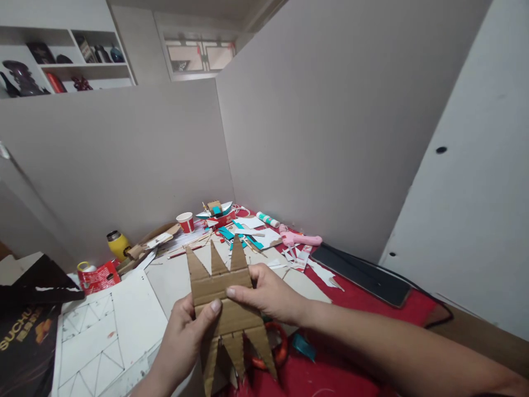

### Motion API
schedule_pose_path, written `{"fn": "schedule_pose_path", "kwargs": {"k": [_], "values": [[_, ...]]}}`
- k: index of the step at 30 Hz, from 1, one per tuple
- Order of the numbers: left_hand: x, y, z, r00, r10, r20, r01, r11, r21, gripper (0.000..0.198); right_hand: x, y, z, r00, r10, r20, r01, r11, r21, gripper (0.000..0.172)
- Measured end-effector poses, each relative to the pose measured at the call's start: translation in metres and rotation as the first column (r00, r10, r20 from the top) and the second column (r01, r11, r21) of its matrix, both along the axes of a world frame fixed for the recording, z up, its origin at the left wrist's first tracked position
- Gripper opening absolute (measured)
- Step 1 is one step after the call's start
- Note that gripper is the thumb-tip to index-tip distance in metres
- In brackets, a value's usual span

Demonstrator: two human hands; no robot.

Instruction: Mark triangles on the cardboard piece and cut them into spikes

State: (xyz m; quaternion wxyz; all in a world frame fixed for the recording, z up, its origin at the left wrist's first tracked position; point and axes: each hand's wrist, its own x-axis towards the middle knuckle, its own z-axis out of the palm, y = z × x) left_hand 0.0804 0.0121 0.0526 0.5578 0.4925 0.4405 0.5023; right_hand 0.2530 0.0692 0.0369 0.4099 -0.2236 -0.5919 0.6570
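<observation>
A brown corrugated cardboard cutout [223, 317] with pointed triangular teeth at its top and bottom ends is held up between both hands. My left hand [185, 331] grips its left edge, thumb lying on the front face. My right hand [264, 292] pinches the upper right edge, thumb also on the front. The other fingers are mostly hidden behind the cardboard. Crease lines run across its middle. Just behind its lower right teeth are orange scissor handles [281, 344], partly covered. To the left lies a white sheet [88, 342] with a drawn outline of similar triangles.
A pink glue gun [300, 237], a glue stick [268, 219] and a dark phone [363, 275] lie on the right. Paper scraps, a paper cup [185, 223], a small model boat [215, 209] and a yellow bottle [118, 246] stand further back. Grey partitions [322, 127] enclose the table.
</observation>
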Motion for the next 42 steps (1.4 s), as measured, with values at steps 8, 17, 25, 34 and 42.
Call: {"fn": "schedule_pose_path", "kwargs": {"k": [8,17,25,34,42], "values": [[-0.002,0.007,-0.014,0.998,0.046,-0.052,-0.050,0.995,-0.088,0.035,0.001,0.001,-0.010,1.000,0.023,-0.004,-0.023,0.995,-0.094,0.039],[-0.007,0.014,-0.029,0.990,0.091,-0.108,-0.110,0.977,-0.183,0.041,-0.008,0.006,-0.026,0.998,0.023,-0.056,-0.035,0.974,-0.223,0.038],[-0.015,0.024,-0.044,0.995,0.036,-0.094,-0.060,0.962,-0.266,0.045,-0.012,0.016,-0.039,0.998,0.033,-0.048,-0.047,0.946,-0.322,0.042],[-0.021,0.025,-0.046,0.982,-0.036,-0.187,-0.004,0.978,-0.210,0.038,-0.015,0.014,-0.040,1.000,-0.010,-0.018,0.003,0.944,-0.330,0.041],[-0.021,0.029,-0.041,0.958,-0.047,-0.284,0.007,0.990,-0.142,0.036,-0.016,0.018,-0.043,0.999,-0.042,0.013,0.044,0.965,-0.257,0.032]]}}
